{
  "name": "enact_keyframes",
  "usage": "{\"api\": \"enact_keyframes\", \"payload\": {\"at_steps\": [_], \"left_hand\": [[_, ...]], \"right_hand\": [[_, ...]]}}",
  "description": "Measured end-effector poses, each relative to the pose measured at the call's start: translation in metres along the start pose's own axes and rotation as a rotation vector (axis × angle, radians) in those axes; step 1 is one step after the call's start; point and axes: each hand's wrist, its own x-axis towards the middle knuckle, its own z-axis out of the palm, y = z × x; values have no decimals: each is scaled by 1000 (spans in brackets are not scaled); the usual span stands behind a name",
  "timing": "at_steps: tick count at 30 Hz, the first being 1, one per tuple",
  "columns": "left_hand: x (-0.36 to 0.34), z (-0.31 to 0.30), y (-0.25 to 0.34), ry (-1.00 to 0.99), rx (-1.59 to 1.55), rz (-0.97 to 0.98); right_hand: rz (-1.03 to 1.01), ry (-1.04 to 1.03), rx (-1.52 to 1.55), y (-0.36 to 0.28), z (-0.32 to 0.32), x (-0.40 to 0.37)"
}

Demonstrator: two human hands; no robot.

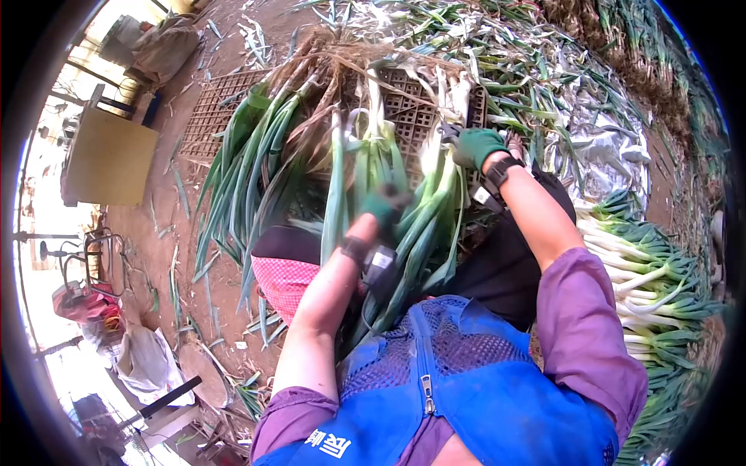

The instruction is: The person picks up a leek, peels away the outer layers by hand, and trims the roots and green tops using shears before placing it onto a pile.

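While a reddish-brown earth floor [144,248] strewn with scraps spreads through the bright-edged room, a broad heap of green and whitish leaf trimmings [536,85] lies ahead and a pile of trimmed white-and-green onion stalks [641,283] at right; nearer, a brown plastic lattice crate [217,105] bears untrimmed stalks with straw-coloured roots, and the long pale-shafted green onion stalk [437,190] slants between it and the person's lap, the green-and-dark gloved right hand [472,146] bent against its shaft, the similarly gloved, blurred left hand [385,208] beside its leaves, both grips impossible to tell
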Motion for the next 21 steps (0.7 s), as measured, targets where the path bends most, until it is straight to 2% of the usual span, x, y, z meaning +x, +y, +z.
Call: {"api": "enact_keyframes", "payload": {"at_steps": [1, 2, 4, 6, 8, 9, 11, 12, 13, 14, 18, 20, 21], "left_hand": [[7, -9, 1, 342, 278, 175], [10, -22, 0, 462, 248, 224], [45, -35, -20, 521, 351, 131], [63, -35, -23, 410, 274, -79], [49, -36, 8, 370, 342, -163], [64, -33, -5, 246, 278, -73], [120, -28, -71, 0, 149, 98], [102, -25, -49, -115, 553, 182], [82, -22, -25, -185, 1044, 334], [60, -19, 0, -217, 1407, 521], [53, -25, -35, -180, 1223, 811], [29, -21, -22, -93, 989, 715], [55, -20, -59, -22, 882, 721]], "right_hand": [[12, -5, 57, 2, -2, -16], [22, -8, 111, 3, -5, -32], [-9, -241, 255, -5, -26, -69], [-53, -234, 419, -11, -18, -93], [-70, -187, 487, -19, -10, -114], [-79, -196, 523, -19, -5, -118], [-81, -176, 578, -21, 3, -124], [-78, -146, 597, -25, 9, -125], [-77, -116, 614, -29, 13, -126], [-97, -124, 614, -33, 14, -129], [-143, -128, 559, -42, 8, -136], [-151, -115, 494, -42, 10, -132], [-159, -121, 464, -41, 11, -132]]}}
